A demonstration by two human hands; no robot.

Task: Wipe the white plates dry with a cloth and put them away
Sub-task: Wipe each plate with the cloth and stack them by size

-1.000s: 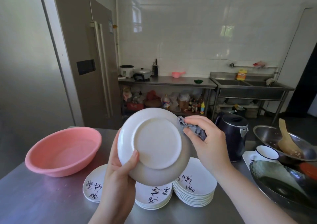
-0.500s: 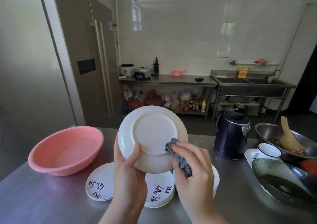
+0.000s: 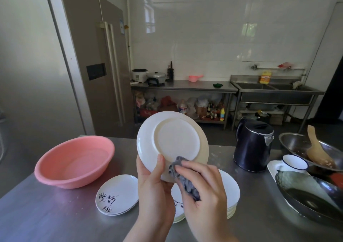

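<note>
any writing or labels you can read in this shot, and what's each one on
None reads clearly.
Plate on the table: black brush calligraphy, too stylised to read.
Plates under the hands: the same kind of writing, mostly hidden.
Yellow bottle by the sink: label too small.
Bottles on the lower shelf: labels too small.
Held plate: underside blank.

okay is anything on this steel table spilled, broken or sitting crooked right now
Nothing stands out. The left hand holds the white plate tilted, underside showing, while the right hand wipes it with the grey cloth. The plate stacks and pink basin sit level.
</note>
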